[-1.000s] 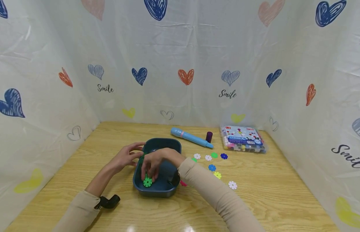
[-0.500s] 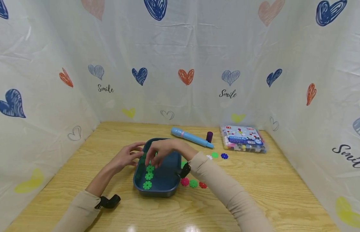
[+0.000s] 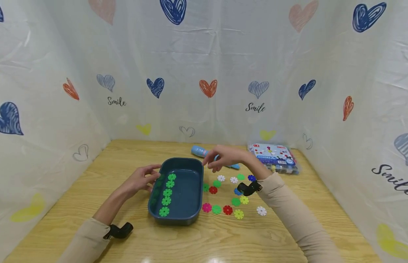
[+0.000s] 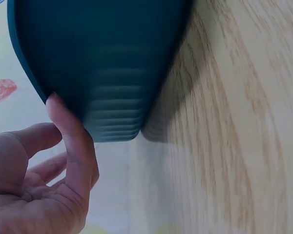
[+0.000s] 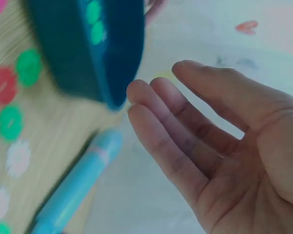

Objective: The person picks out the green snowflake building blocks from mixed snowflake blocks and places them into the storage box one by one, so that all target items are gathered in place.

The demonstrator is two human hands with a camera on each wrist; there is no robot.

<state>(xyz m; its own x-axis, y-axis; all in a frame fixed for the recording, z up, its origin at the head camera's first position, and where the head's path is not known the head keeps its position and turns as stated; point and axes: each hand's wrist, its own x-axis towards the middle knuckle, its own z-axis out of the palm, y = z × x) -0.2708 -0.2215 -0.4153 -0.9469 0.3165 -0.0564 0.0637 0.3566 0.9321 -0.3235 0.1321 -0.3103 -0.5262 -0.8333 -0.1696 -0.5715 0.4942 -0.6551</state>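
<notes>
While the left hand (image 3: 139,179) is resting relaxed fingers on the left rim of the dark blue tray (image 3: 188,195), the right hand (image 3: 223,156) is hanging above the area past the tray's far right corner, its fingers loosely bent, a gap showing between them and the thumb, and it is holding nothing. Inside the tray, five notched green discs (image 3: 167,192) are lying in one column along its left side.

To the right of the tray, fifteen discs are lying scattered on the table (image 3: 190,246): five green ones (image 3: 216,209), three white ones (image 3: 221,178), two red ones (image 3: 228,210), two yellow ones (image 3: 239,214), two blue ones (image 3: 251,178) and one pink one (image 3: 206,208). The pink one and one of the green are sitting just beside the tray's right wall; one white is lying farther right of the tray, apart from the others. One light-blue tube (image 3: 198,151) is lying beyond the tray's far right corner, partly hidden by the right hand, and one clear plastic box (image 3: 278,156) is standing well apart from the tray, to its far right.
</notes>
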